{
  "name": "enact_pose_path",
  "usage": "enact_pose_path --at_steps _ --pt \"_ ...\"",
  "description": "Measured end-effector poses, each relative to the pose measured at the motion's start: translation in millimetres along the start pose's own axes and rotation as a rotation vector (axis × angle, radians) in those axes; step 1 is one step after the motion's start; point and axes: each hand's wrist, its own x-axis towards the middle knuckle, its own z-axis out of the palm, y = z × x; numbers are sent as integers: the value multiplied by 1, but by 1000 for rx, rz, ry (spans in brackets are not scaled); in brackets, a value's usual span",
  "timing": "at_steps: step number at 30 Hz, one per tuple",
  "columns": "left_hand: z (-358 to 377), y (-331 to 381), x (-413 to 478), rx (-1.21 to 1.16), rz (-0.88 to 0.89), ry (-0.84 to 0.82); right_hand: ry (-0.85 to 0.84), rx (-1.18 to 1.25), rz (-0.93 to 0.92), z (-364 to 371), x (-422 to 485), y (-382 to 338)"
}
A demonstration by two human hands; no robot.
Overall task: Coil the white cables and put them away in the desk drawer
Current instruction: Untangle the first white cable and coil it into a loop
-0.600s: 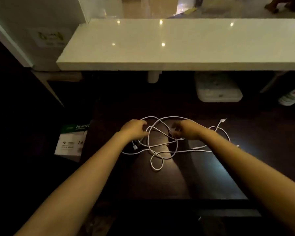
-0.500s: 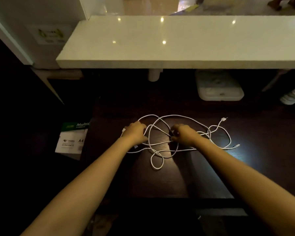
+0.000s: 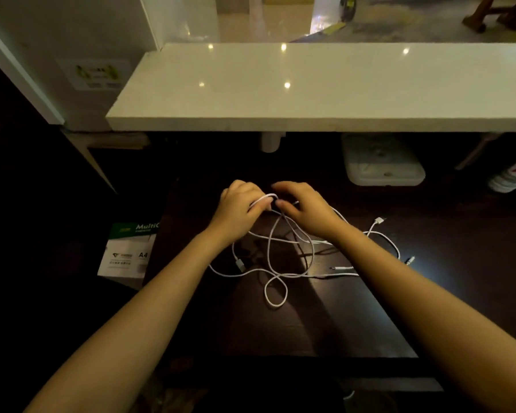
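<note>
The white cables (image 3: 280, 257) are spread in a loose tangle on the dark desk (image 3: 325, 323), below the white counter (image 3: 310, 93). One strand is lifted at the far side and is pinched by the left hand (image 3: 239, 208). The right hand (image 3: 306, 208) is placed close beside it, fingertips nearly touching, and seems closed on the same strand. Probably the strand is held up so that one cable can be separated before coiling. The plugs (image 3: 378, 220) are left lying on the desk. No drawer can be seen. A paper pack (image 3: 125, 251) lies to the left.
</note>
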Motion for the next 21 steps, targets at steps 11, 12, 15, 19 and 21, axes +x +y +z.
enact_pose_path --at_steps 11,12,15,19,21 --pt "-59 11 39 -259 -133 37 190 651 85 -77 38 -47" --pt "-61 10 43 -265 -131 31 184 692 80 -85 39 -53" --pt "-66 12 52 -300 -134 50 180 724 46 -108 41 -67" --pt "-62 25 57 -321 -115 70 252 753 29 -128 42 -75" --pt "-62 36 58 -381 -73 148 278 733 21 -132 41 -78"
